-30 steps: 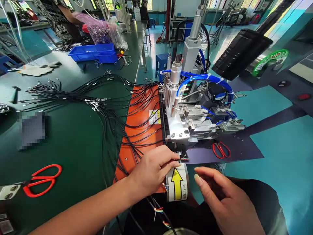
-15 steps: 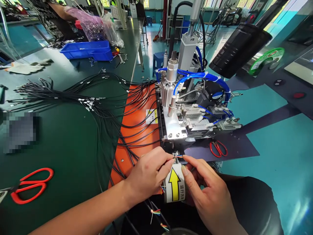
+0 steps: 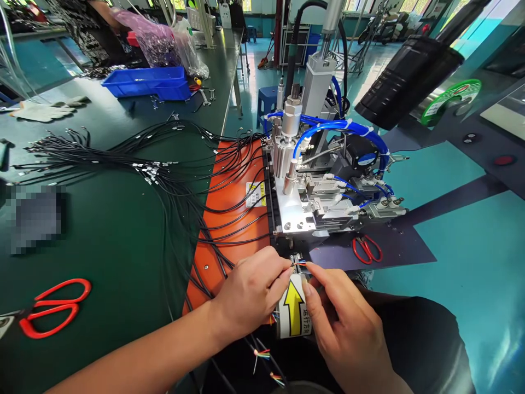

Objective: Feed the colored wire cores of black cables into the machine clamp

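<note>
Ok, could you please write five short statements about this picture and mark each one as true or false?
1. The left hand pinches a cable end with thin coloured wires. True.
2. The right hand is far from the cable end. False: its forefinger is right at the wires.
3. The yellow arrow points toward the person. False: it points away.
4. The scissors on the green table have red handles. True.
5. The gloves are inside the blue bin. False: they lie on the table, left of it.
</note>
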`<state>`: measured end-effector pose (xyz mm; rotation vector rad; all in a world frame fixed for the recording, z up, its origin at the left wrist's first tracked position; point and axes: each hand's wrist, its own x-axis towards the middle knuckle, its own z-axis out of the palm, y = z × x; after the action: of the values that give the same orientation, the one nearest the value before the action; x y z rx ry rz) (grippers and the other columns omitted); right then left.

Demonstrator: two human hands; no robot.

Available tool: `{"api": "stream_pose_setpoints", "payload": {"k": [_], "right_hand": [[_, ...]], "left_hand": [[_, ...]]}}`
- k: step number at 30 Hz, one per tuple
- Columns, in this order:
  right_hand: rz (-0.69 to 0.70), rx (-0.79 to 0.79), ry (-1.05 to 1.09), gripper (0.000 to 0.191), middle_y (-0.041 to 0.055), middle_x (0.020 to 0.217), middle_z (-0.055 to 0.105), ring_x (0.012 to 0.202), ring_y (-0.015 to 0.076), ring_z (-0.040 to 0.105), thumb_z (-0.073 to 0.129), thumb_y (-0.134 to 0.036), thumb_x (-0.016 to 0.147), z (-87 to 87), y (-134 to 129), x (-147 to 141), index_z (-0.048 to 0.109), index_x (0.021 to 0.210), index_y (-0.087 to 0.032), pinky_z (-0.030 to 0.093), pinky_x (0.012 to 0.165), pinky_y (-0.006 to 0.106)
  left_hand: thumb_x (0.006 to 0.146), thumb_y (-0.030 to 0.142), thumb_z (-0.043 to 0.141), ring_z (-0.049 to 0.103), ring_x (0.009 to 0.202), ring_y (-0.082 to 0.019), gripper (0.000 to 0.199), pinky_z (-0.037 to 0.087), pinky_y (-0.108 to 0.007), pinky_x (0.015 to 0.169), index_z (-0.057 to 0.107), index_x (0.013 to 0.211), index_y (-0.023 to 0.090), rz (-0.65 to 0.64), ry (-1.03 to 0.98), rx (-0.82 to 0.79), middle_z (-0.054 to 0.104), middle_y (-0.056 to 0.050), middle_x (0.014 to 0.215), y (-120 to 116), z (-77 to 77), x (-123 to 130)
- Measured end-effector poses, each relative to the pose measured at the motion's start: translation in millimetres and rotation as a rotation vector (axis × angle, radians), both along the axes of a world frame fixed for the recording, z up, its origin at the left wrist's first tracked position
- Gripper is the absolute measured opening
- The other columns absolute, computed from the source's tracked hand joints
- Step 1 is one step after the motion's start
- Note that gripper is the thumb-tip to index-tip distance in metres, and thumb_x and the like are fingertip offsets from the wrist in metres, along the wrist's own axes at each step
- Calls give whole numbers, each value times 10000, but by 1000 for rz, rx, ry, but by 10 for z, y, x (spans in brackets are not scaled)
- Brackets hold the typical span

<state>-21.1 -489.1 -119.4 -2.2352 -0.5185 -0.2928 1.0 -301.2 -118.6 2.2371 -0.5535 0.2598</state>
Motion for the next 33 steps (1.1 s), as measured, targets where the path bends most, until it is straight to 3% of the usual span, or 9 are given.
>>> {"api": "stream_pose_setpoints", "payload": {"k": [6,13,18,21,24,28,33], "right_hand": [[-26,-43,-119,254,58,942,625,845,118,605,576,-108,937,9,49,46,631,1184,-133,471,856,227],[-41,116,-61,127,27,830,601,731,108,571,600,-75,909,-46,147,102,636,988,-168,456,684,232],[20,126,-71,135,31,817,592,718,105,563,593,-64,906,-60,167,99,645,988,-159,457,685,235],[-55,197,133,50,15,824,620,693,96,573,622,-192,927,-5,82,121,667,947,-192,455,633,211],[-188,372,537,226,32,860,655,726,118,592,652,-409,917,21,-15,184,686,975,-193,452,594,204],[-72,715,963,340,47,937,660,860,151,590,709,-469,869,-15,-40,268,680,1060,-189,477,734,228],[-5,829,1037,297,52,915,632,878,165,569,730,-427,859,-17,6,294,704,1008,-172,458,757,253]], "left_hand": [[974,189,525,531,739,-131,181,445,-262,677,694,965,124,-8,2,19,580,-46,809,4,-11,0],[960,162,544,523,719,-123,154,422,-253,642,692,949,123,-1,-22,6,569,-38,786,-7,-9,-7],[952,147,556,527,734,-117,131,423,-246,657,684,959,120,7,-19,-16,573,-38,799,-1,-9,0],[953,150,557,523,740,-119,127,418,-249,665,678,973,119,9,-23,-16,573,-39,804,10,2,-3],[958,157,552,518,742,-122,131,413,-255,668,674,983,120,5,-26,-14,571,-40,807,19,14,-7],[962,161,551,520,750,-123,132,412,-254,673,674,998,130,-1,-17,-17,577,-39,817,21,24,-9],[960,155,550,511,742,-124,131,409,-257,664,673,994,124,-26,-27,-23,572,-41,812,14,20,-9]]}}
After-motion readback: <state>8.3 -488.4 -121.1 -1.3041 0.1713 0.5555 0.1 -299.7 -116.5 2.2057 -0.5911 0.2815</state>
